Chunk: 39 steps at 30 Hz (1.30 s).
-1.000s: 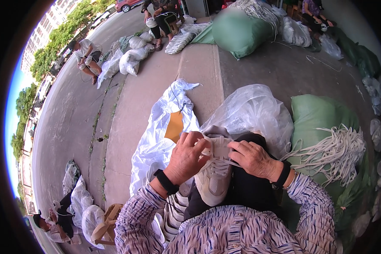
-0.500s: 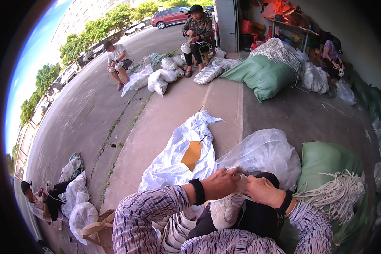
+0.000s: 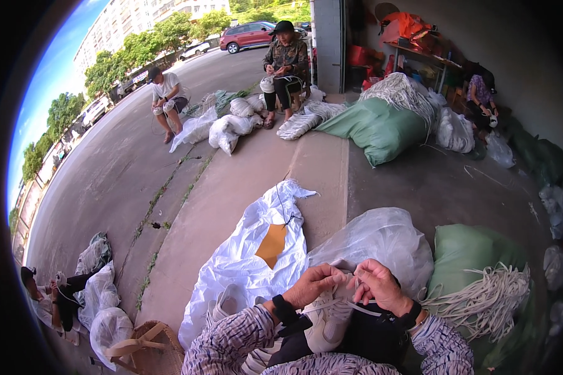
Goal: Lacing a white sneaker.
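A pale sneaker (image 3: 324, 326) rests on my lap, its upper facing me. Above its top, my left hand (image 3: 318, 286) is closed with thumb and forefinger pinched together. My right hand (image 3: 380, 289) pinches close beside it, the fingertips of both hands almost meeting. A thin white shoelace (image 3: 364, 309) runs from the sneaker's eyelets toward my right hand; its end between the fingers is too small to make out. Other pale shoes (image 3: 230, 300) lie at my left, partly hidden by my sleeve. A bundle of loose white laces (image 3: 481, 303) spills over a green sack (image 3: 472, 247) on my right.
Ahead lie a white woven sack (image 3: 244, 250) with an orange-brown patch and a clear plastic bag (image 3: 388, 234). A woven basket (image 3: 156, 350) stands at the lower left. Several people sit working farther off, near a large green sack (image 3: 388, 128) and white bags (image 3: 231, 131).
My hands have lifted off the sneaker's top and drawn slightly apart, with more of the lace showing. The whole view has shifted a little, revealing the basket and shoes at the left.
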Each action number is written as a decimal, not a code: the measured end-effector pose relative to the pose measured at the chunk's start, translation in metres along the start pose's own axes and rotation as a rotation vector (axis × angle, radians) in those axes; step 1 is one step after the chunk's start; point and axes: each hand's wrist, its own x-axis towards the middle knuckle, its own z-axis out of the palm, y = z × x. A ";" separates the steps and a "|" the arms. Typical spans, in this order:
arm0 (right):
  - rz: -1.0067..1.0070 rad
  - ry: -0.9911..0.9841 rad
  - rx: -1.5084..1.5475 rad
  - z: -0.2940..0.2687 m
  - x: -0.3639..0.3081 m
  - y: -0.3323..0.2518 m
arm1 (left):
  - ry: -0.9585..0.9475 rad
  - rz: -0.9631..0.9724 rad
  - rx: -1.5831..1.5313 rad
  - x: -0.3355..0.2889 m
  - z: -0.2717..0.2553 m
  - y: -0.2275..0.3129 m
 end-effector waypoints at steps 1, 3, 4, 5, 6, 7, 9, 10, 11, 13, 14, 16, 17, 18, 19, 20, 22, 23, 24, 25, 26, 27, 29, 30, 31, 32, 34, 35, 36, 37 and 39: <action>0.053 -0.054 -0.096 0.006 0.000 0.003 | 0.000 -0.067 -0.051 -0.001 0.000 0.001; -0.106 -0.196 -0.116 0.018 -0.003 0.015 | -0.037 0.001 -0.054 -0.001 0.000 0.001; -0.116 -0.212 -0.184 0.022 -0.004 0.023 | -0.045 0.061 -0.041 0.000 0.000 0.000; -0.190 -0.183 -0.157 0.023 -0.004 0.030 | -0.046 0.095 -0.013 0.000 0.000 0.000; -0.198 -0.125 -0.129 0.024 -0.002 0.037 | -0.053 0.115 -0.016 0.001 0.001 -0.001; -0.192 -0.035 -0.107 0.023 -0.001 0.043 | -0.044 0.109 -0.031 0.001 0.001 -0.001; -0.247 -0.035 -0.145 0.024 0.001 0.051 | -0.051 0.108 -0.019 0.001 0.002 -0.002; -0.292 -0.028 -0.168 0.024 0.002 0.050 | -0.056 0.141 0.023 0.001 0.003 -0.001; -0.280 -0.018 -0.164 0.025 0.003 0.046 | -0.051 0.181 0.084 0.000 0.004 -0.001; -0.135 -0.020 -0.169 0.025 -0.001 0.025 | -0.038 0.076 -0.066 0.001 0.005 0.001; 0.014 -0.025 -0.161 0.027 -0.005 0.011 | -0.026 -0.016 -0.196 0.002 0.005 0.003; -0.077 0.002 0.041 0.021 -0.018 -0.029 | 0.018 -0.007 -0.143 0.006 0.008 0.008; -0.231 -0.029 0.201 0.014 -0.029 -0.050 | -0.054 0.072 0.006 0.008 0.009 0.013; -0.437 -0.076 0.288 0.008 -0.042 -0.067 | -0.117 0.077 0.212 0.010 0.013 0.017; -0.524 -0.087 0.382 0.004 -0.055 -0.079 | -0.111 0.248 0.381 0.009 0.017 0.021; -0.638 -0.132 0.323 0.003 -0.063 -0.087 | -0.098 0.354 0.608 0.008 0.021 0.026; -0.622 -0.189 0.103 0.006 -0.069 -0.087 | -0.206 0.493 0.718 0.007 0.034 0.035; -0.672 -0.193 0.112 0.007 -0.064 -0.082 | -0.284 0.335 0.426 0.002 0.042 0.037; -0.678 -0.172 0.107 0.007 -0.058 -0.075 | -0.344 0.154 0.155 -0.003 0.048 0.039; -0.693 -0.088 0.043 -0.003 -0.055 -0.070 | -0.245 0.222 0.171 -0.003 0.050 0.041; -0.782 0.053 -0.053 -0.016 -0.050 -0.064 | -0.063 0.070 0.050 -0.008 0.047 0.043; -0.761 0.204 -0.042 -0.032 -0.050 -0.058 | 0.089 0.071 0.008 -0.006 0.037 0.045; -0.666 0.225 0.407 -0.080 -0.051 -0.049 | 0.351 0.061 -0.039 -0.008 0.010 0.046; -0.584 0.268 0.679 -0.103 -0.055 -0.038 | 0.494 0.018 -0.042 -0.010 -0.004 0.044; -0.584 0.007 0.842 -0.127 -0.055 -0.030 | 0.512 0.031 -0.113 -0.015 -0.016 0.039; -0.505 0.042 0.942 -0.147 -0.058 -0.017 | 0.575 -0.045 -0.177 -0.021 -0.026 0.033; -0.434 0.190 0.822 -0.172 -0.056 0.012 | 0.548 -0.042 -0.191 -0.029 -0.037 0.017; -0.387 0.569 0.270 -0.179 -0.053 0.025 | 0.565 -0.061 -0.253 -0.032 -0.040 0.011; -0.341 0.905 -0.315 -0.180 -0.049 0.035 | 0.562 -0.099 -0.324 -0.035 -0.041 0.005; -0.477 0.960 -0.717 -0.176 -0.043 0.045 | 0.588 -0.119 -0.335 -0.036 -0.043 0.002; -0.317 0.888 -1.081 -0.158 -0.034 0.051 | 0.621 -0.084 -0.353 -0.036 -0.047 -0.002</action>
